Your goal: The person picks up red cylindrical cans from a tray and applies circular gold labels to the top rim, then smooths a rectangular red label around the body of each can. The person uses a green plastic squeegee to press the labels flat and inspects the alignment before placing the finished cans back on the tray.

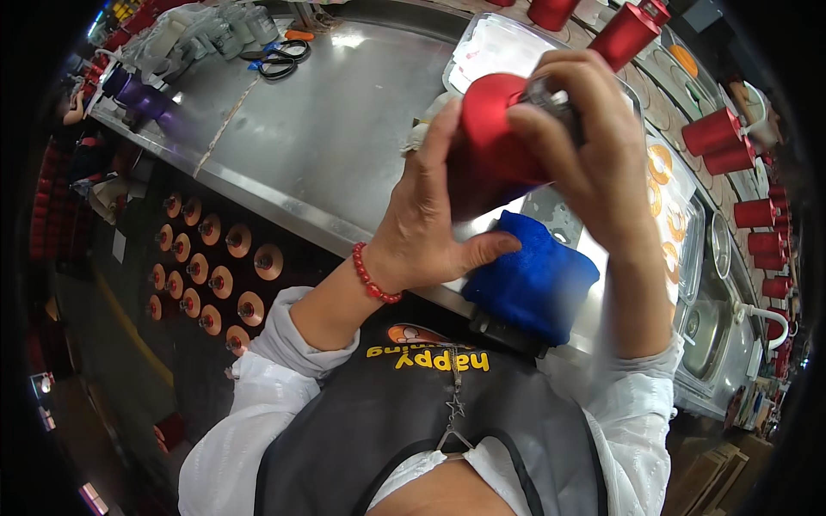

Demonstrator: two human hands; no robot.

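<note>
My left hand supports a glossy red metal canister, its fingers along the left side and its thumb stretched out below. The canister is tilted and held above the bench. My right hand closes its thumb and fingers round a shiny dark, cap-like piece at the canister's right side. Motion blur and the fingers hide its exact shape and whether it is attached. Just below the canister lies a bundled blue cloth near the bench's front edge.
Scissors and glass jars are at the back left of the steel bench. A white tray stands behind my hands. Red canisters line a conveyor at right. Copper-coloured discs stand in rows lower left.
</note>
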